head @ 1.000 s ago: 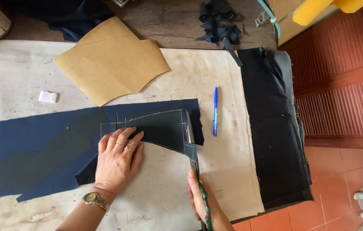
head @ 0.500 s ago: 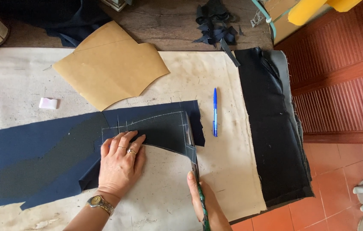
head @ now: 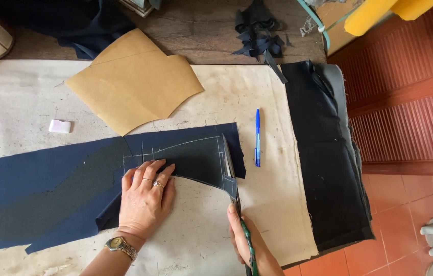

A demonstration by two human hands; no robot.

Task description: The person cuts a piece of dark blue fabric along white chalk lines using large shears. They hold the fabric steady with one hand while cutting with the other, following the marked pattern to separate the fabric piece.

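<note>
**Inspector:** Head view checked. Left hand lies flat, fingers spread, pressing the navy fabric to the paper-covered table. Right hand is closed round the scissors, blades parted on the chalked line just right of the left hand.

**Assessor:** Advice on the cut?

**Inspector:** Judged: hold the cloth down close beside the blades, follow the chalk, lower blade on the table. Blue pen lies beyond the scissors; tan pattern above the left hand
</note>
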